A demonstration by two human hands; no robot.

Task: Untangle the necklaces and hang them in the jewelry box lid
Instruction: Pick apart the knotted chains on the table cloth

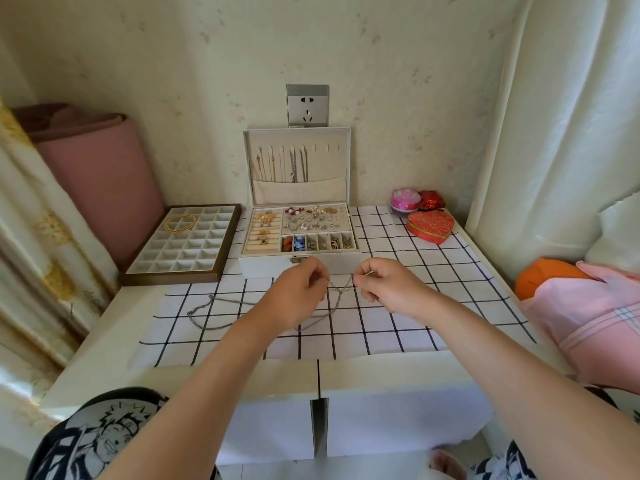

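Note:
A silver necklace chain [341,289] stretches between my two hands just above the checked cloth, its strands crossing in the middle. My left hand [299,294] pinches one end and my right hand [384,284] pinches the other. More silver chain [214,308] lies loose on the cloth to the left. Behind my hands the white jewelry box stands open, its upright lid [298,136] holding several gold and silver necklaces [282,164] on hooks; a few hooks at the right are bare.
The box tray [353,252] holds rings, earrings and beads. A compartment tray [180,268] with gold bangles lies at the left. Red and pink heart boxes [429,226] sit at the back right. Pink and orange fabric [588,306] crowds the right edge.

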